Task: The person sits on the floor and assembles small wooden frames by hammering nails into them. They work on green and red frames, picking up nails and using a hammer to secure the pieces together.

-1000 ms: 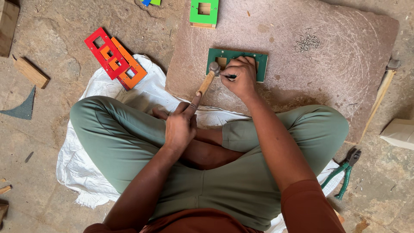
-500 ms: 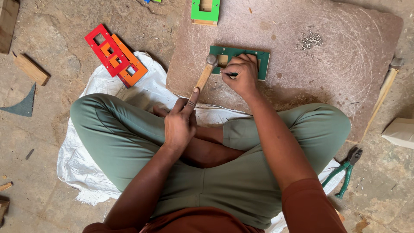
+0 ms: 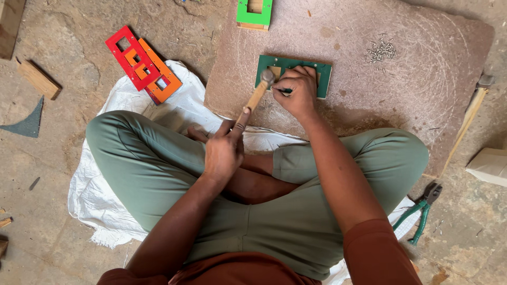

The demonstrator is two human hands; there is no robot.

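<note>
A person sits cross-legged on a white sack (image 3: pixel 100 195) spread over a rough stone floor, seen from above, in green trousers and a rust-coloured top. In front of the knees lies a large flat stone slab (image 3: pixel 422 68), pinkish and scratched. On the slab, just beyond the knees, rests a dark green frame (image 3: pixel 322 74), a flat rectangular piece with cut-out openings. The right hand (image 3: pixel 297 91) presses down on the frame, its fingers curled together and pinching something small and thin against it; what that is, is too small to tell. The left hand (image 3: pixel 224 153) is closed around the wooden handle of a small hammer (image 3: pixel 257 95). Compared with half a second ago, the hammer head has come down from just above the frame's left end and now sits at that edge, touching or very nearly touching the fingers of the right hand. A small loose pile of nails (image 3: pixel 381 50) lies on the slab, well apart from the frame; no box or dish holds them. A bright green frame (image 3: pixel 254 13) sits at the slab's far edge. Red and orange frames (image 3: pixel 142 66) lie stacked on the floor to the left. Green-handled pliers (image 3: pixel 422 211) rest by the right knee.
</note>
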